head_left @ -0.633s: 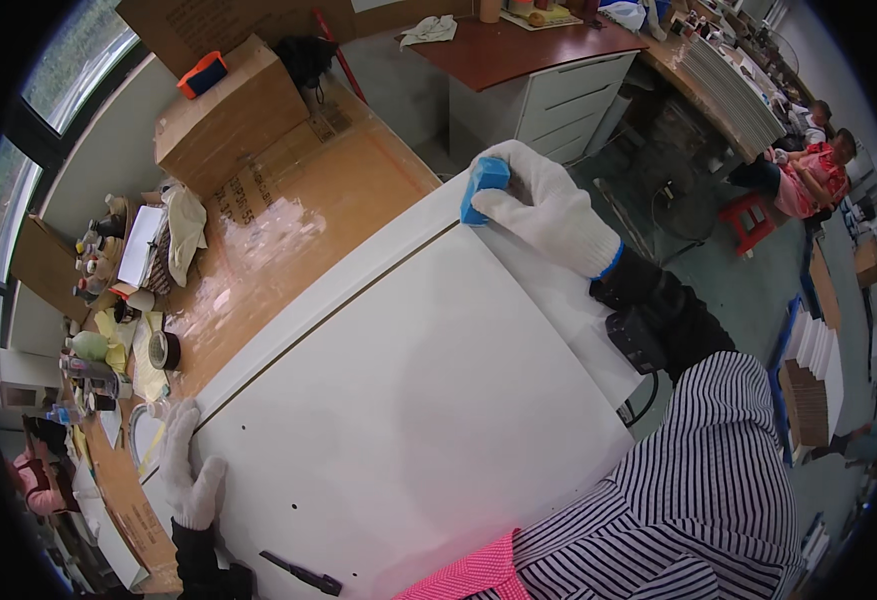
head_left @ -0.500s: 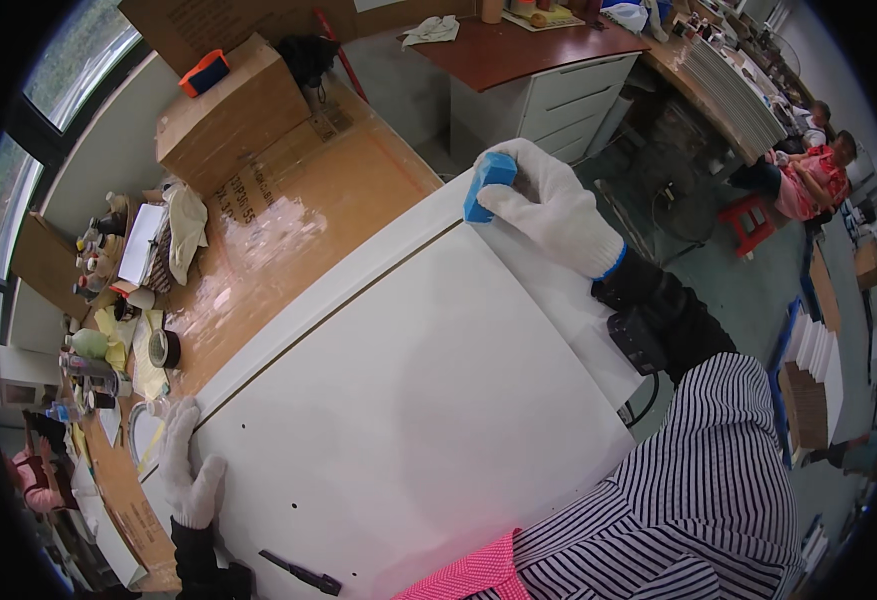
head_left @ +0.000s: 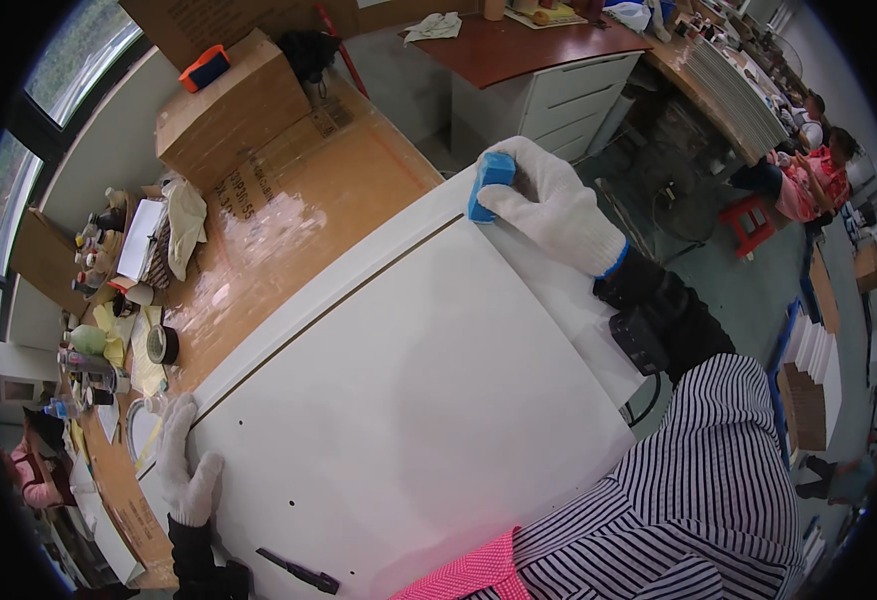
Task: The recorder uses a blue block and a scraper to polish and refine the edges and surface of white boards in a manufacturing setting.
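A white panel (head_left: 398, 360) with a narrow dark groove (head_left: 328, 320) along its far side lies in front of me. In a white knit glove, my right hand (head_left: 548, 205) grips a blue rectangular block (head_left: 491, 186) between thumb and fingers. The block rests at the panel's far right corner, by the end of the groove. My left hand (head_left: 188, 475), also gloved, lies at the panel's left edge with fingers stretched and thumb apart, holding nothing. A black utility knife (head_left: 298, 571) lies on the panel near my left forearm, beside several small dark holes.
Cardboard covers the bench (head_left: 288, 230) beyond the panel. A cardboard box (head_left: 228, 105) bears an orange and dark blue object (head_left: 205, 69). Bottles, rags and a tape roll (head_left: 162, 345) crowd the left. A red-topped desk (head_left: 528, 45), a red stool (head_left: 748, 225) and other people are farther off.
My hands and the blue block have hardly moved; the panel appears shifted very slightly in view. At the far right, a seated person's arm has changed position and another person has come into view.
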The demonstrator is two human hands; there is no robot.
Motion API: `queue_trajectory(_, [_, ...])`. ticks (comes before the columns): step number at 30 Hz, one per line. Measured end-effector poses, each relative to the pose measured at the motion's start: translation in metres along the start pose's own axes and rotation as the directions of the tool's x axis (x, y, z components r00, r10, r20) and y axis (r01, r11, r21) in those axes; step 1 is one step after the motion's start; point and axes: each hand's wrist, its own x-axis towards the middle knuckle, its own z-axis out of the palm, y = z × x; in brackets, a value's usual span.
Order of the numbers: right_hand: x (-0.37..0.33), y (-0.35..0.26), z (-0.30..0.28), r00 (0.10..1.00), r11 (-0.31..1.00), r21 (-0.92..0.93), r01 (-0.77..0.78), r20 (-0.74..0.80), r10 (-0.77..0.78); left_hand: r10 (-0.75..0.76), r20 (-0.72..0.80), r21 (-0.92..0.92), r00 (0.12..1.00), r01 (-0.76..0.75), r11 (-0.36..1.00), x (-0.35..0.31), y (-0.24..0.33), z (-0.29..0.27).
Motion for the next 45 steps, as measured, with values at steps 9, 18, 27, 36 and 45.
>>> queue_trajectory(9, [-0.0013,-0.0019,0.0010,0.997,0.998,0.034,0.061,-0.039,-0.060,-0.020,-0.014,-0.092,1.000,0.018,0.996,-0.0004,0.0018,0.0008])
queue_trajectory(18, [-0.0005,0.0003,0.0008,0.998,0.993,0.105,0.060,-0.026,-0.058,-0.029,-0.005,-0.106,1.000,0.028,0.994,0.0005,0.0026,-0.0001])
queue_trajectory(27, [-0.0003,0.0003,-0.0012,1.000,0.999,0.036,0.025,-0.004,-0.024,-0.032,-0.010,-0.108,0.999,0.031,0.994,0.0006,0.0038,-0.0002])
queue_trajectory(36, [0.0001,-0.0007,-0.0004,1.000,1.000,0.010,0.026,-0.011,-0.026,-0.030,-0.008,-0.129,1.000,0.029,0.991,-0.0001,0.0014,0.0009])
queue_trajectory(45, [-0.0021,-0.0028,0.0006,0.999,0.996,0.086,-0.014,-0.029,0.016,-0.029,-0.010,-0.114,1.000,0.028,0.993,-0.0002,0.0004,0.0012])
